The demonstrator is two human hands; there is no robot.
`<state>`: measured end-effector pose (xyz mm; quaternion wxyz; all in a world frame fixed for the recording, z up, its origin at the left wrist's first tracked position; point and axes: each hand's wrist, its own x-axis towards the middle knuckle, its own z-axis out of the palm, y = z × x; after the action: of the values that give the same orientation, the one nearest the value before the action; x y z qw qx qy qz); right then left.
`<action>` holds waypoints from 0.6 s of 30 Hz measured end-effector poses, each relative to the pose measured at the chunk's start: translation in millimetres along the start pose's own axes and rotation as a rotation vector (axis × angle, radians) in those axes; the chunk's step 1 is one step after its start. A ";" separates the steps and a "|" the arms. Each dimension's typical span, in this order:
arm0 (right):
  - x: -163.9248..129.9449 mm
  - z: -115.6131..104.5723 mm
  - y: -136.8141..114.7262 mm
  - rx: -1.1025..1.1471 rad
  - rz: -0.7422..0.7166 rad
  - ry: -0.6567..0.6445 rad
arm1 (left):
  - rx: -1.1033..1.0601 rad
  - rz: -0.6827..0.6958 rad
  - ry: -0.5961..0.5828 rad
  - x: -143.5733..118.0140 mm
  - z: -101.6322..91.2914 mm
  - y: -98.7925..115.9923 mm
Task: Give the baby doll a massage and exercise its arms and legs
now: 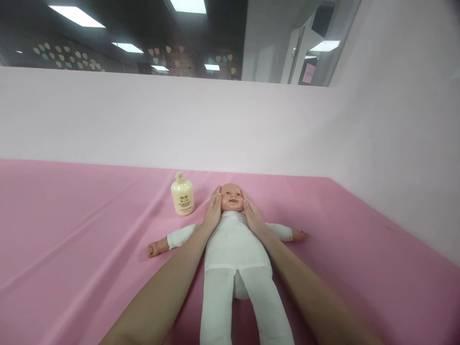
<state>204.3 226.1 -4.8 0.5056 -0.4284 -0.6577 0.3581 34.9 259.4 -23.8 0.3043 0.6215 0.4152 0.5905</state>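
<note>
A baby doll (235, 244) with a white cloth body lies on its back, its arms spread to both sides. My left hand (213, 209) rests flat along the left side of the doll's head (232, 197), fingers stretched upward. Against the other cheek lies my right hand (252, 214), its fingers extended too. The head sits between both palms, and neither hand wraps round it. Just left of my left hand stands a pale yellow pump bottle (183, 195), upright and untouched.
Pink cloth (89, 230) covers the surface under the doll, with some creases at the left. A white wall (161, 120) rises behind it and another (402, 143) at the right. Above the back wall is a dark window (125, 28) with reflected lights and heart-shaped papers.
</note>
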 end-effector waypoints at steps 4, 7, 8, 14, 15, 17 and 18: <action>-1.7 -0.1 -2.0 0.017 0.091 -0.046 | 0.075 0.015 -0.059 0.0 -0.5 -1.2; -2.4 -0.4 -2.9 0.009 0.115 -0.036 | 0.136 0.055 -0.075 -1.4 0.5 -0.7; -2.5 -0.5 -2.9 -0.002 0.114 -0.030 | 0.132 0.053 -0.073 -1.7 0.9 -0.6; 0.9 -1.1 3.3 0.031 0.073 -0.007 | 0.030 -0.020 -0.012 2.5 -0.5 -5.2; 2.3 -1.2 5.5 0.048 0.065 0.000 | 0.010 -0.044 0.002 3.9 -1.3 -6.4; 5.3 -1.5 10.2 0.065 0.068 0.017 | -0.015 -0.087 0.008 6.2 -2.9 -7.9; 6.8 -1.7 12.6 0.063 0.079 0.028 | -0.022 -0.101 0.004 6.8 -3.5 -8.2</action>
<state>207.6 237.2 -13.4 0.5132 -0.4429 -0.6216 0.3925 29.8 268.8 -27.2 0.3398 0.5953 0.4400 0.5801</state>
